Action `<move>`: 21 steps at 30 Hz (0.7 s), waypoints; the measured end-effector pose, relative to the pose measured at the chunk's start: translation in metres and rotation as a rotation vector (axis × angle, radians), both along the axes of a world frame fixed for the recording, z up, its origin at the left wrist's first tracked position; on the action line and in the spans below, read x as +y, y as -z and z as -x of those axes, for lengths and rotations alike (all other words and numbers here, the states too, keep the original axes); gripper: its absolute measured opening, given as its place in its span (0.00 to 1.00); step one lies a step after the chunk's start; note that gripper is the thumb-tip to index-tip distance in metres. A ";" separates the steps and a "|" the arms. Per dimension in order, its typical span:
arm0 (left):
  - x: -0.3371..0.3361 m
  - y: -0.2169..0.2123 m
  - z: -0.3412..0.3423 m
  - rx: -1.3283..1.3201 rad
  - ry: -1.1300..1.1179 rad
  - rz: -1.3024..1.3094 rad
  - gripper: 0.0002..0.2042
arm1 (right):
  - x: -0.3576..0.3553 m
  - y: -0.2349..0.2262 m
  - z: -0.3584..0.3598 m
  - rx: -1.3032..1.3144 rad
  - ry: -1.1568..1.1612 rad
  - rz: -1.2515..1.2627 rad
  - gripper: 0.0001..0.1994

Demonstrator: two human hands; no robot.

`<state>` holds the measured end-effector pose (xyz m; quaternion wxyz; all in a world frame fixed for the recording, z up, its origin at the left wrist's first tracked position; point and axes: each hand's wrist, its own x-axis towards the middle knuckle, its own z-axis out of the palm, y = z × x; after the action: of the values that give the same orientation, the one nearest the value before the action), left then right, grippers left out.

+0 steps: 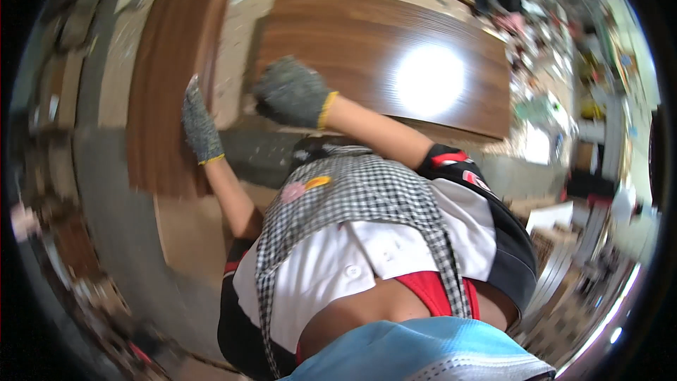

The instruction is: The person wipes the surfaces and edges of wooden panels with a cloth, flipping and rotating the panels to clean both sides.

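Observation:
My left hand [202,125], in a grey knitted glove with a yellow cuff, lies along the right edge of a dark brown wood-grain panel [166,92]. Its fingers are stretched out, the tips pale, and its far side is hidden. A matching glove covers my right hand [293,92], which is curled closed beside the left end of a second wood-grain panel [338,49]. Blur and the glove's back hide whether anything is in those fingers. This wider panel lies flat, with a bright light reflection on its glossy top.
Beneath the panels is a worn, light-brown work surface [233,92]. Mixed clutter and plastic [536,109] crowd the right side. Cardboard [187,233] lies below the left panel, above a grey floor [127,226]. Stacked boards [63,162] stand at the far left.

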<state>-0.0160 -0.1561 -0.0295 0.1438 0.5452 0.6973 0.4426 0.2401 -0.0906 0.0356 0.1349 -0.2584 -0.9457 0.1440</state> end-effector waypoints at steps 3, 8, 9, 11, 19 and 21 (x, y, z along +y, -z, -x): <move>0.019 0.075 -0.005 -0.081 0.258 0.104 0.21 | -0.021 0.065 -0.017 0.031 0.101 -0.083 0.09; 0.030 0.067 -0.090 0.477 0.062 0.420 0.30 | -0.074 0.069 -0.203 0.005 0.671 0.044 0.18; 0.005 0.083 -0.078 0.392 -0.104 0.644 0.33 | -0.092 0.101 -0.253 -0.048 0.779 -0.036 0.13; -0.003 0.089 -0.079 0.395 -0.158 0.736 0.38 | -0.115 0.125 -0.347 -0.054 1.072 -0.106 0.09; -0.023 0.093 -0.088 0.325 -0.225 0.796 0.40 | -0.077 0.068 -0.366 -0.073 1.497 0.224 0.14; -0.015 0.086 -0.092 0.326 -0.210 0.820 0.40 | -0.060 0.123 -0.303 0.247 0.855 0.202 0.12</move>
<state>0.0756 -0.1711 -0.1160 0.1904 0.4320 0.8801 0.0506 0.5428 -0.1509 -0.0871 0.2679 -0.6183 -0.7122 0.1967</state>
